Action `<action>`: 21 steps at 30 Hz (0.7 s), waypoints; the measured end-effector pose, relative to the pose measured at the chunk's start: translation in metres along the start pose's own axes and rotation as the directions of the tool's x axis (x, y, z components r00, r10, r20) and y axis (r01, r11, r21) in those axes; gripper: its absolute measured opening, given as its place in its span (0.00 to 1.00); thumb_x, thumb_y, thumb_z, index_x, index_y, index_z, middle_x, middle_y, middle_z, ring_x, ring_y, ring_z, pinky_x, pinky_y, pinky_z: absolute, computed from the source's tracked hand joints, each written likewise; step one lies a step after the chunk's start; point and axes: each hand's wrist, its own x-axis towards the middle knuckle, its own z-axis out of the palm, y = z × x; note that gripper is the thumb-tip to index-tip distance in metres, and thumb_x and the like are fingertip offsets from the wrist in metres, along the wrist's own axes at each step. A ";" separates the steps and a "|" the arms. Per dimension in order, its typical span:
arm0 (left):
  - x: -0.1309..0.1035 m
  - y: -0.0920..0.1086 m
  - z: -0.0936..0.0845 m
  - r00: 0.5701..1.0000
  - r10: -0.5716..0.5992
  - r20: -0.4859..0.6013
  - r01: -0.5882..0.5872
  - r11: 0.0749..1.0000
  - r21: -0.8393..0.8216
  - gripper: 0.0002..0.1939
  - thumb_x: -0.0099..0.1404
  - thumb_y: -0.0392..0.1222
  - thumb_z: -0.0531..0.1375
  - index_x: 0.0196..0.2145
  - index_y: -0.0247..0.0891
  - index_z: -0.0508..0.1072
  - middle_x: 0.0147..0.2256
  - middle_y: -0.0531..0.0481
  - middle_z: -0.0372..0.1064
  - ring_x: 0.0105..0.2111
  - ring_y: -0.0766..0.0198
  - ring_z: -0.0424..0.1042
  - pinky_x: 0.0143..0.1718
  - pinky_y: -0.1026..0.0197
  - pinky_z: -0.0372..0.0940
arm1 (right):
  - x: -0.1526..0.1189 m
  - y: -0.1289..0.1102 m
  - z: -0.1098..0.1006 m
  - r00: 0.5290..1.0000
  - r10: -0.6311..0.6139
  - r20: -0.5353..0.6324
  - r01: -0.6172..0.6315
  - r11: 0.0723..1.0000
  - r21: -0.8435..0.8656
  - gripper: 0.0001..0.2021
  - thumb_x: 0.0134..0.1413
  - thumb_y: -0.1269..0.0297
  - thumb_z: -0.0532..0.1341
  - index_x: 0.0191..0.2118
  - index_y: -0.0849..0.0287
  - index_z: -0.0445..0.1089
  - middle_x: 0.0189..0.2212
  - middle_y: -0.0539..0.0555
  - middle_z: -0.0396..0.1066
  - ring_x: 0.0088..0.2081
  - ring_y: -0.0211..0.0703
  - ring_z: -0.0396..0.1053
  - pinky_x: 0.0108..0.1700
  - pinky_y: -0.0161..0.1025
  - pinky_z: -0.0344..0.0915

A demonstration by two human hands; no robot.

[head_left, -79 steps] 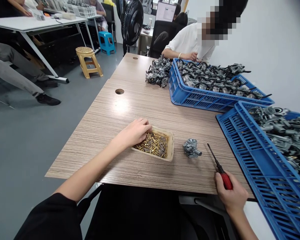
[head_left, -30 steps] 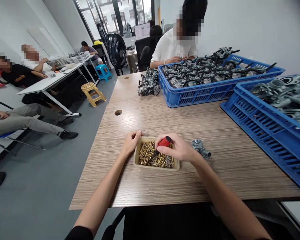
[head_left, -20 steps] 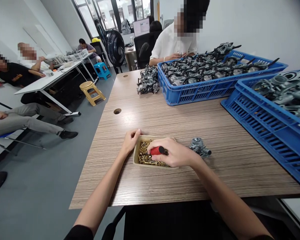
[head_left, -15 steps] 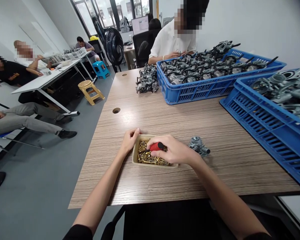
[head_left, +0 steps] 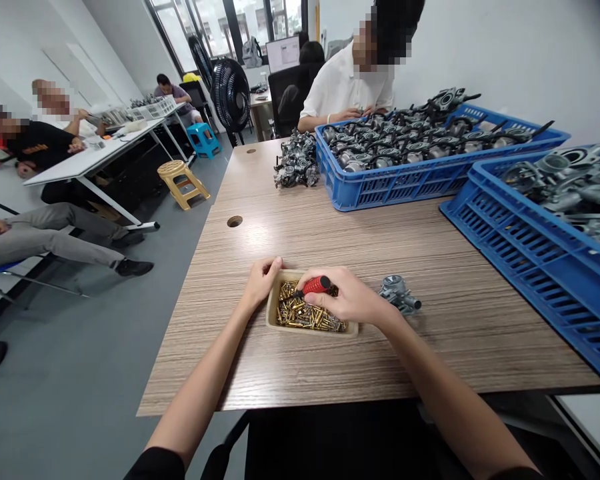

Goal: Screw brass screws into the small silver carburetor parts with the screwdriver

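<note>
While holding the driver (head_left: 316, 287) in the right hand (head_left: 346, 297), aslant over the brass bits (head_left: 307, 317) in the tray (head_left: 310, 331), probe lightly, without scattering any; brace the tray's left end with the left hand (head_left: 259, 281), curled there, perhaps gripping, but hard to tell

1. Black shirt (head_left: 55, 151), far left: a single line of orange lettering (head_left: 36, 148) across the chest, too small and blurred to be read.
2. Monitor screen (head_left: 282, 55), rear of the room: faint marks on a pale ground, likewise illegible.
3. Legible text: none.
</note>
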 end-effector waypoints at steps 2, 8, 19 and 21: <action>0.000 0.001 0.000 1.000 -0.003 -0.001 0.003 1.000 0.009 0.30 0.73 0.60 0.49 0.29 0.33 0.77 0.27 0.48 0.73 0.29 0.61 0.68 0.33 0.61 0.60 | 0.000 0.001 0.000 1.000 0.004 -0.017 -0.004 1.000 -0.011 0.07 0.61 0.64 0.64 0.44 0.54 0.77 0.39 0.49 0.78 0.39 0.40 0.72 0.44 0.38 0.64; 0.000 0.001 0.000 1.000 -0.009 0.000 0.009 1.000 0.015 0.30 0.73 0.60 0.49 0.30 0.33 0.77 0.27 0.48 0.72 0.29 0.60 0.68 0.33 0.61 0.60 | 0.001 0.000 -0.001 0.999 0.024 -0.029 -0.024 0.999 -0.024 0.06 0.61 0.64 0.64 0.43 0.54 0.77 0.37 0.49 0.78 0.37 0.40 0.71 0.43 0.38 0.64; 0.000 0.005 0.003 0.999 -0.039 -0.009 0.039 0.999 -0.026 0.30 0.73 0.60 0.50 0.30 0.33 0.77 0.28 0.47 0.74 0.31 0.60 0.70 0.34 0.61 0.61 | -0.001 0.001 -0.010 0.989 0.024 -0.145 -0.028 0.999 -0.027 0.07 0.63 0.60 0.61 0.41 0.56 0.75 0.33 0.50 0.76 0.35 0.42 0.71 0.40 0.37 0.64; 0.001 0.003 0.004 0.999 -0.036 -0.017 0.036 0.999 -0.017 0.30 0.73 0.60 0.49 0.29 0.33 0.78 0.27 0.47 0.74 0.30 0.60 0.70 0.34 0.61 0.60 | 0.000 0.004 -0.011 0.983 0.011 -0.183 -0.015 1.000 -0.023 0.09 0.64 0.58 0.60 0.41 0.57 0.75 0.33 0.51 0.77 0.35 0.43 0.72 0.40 0.38 0.65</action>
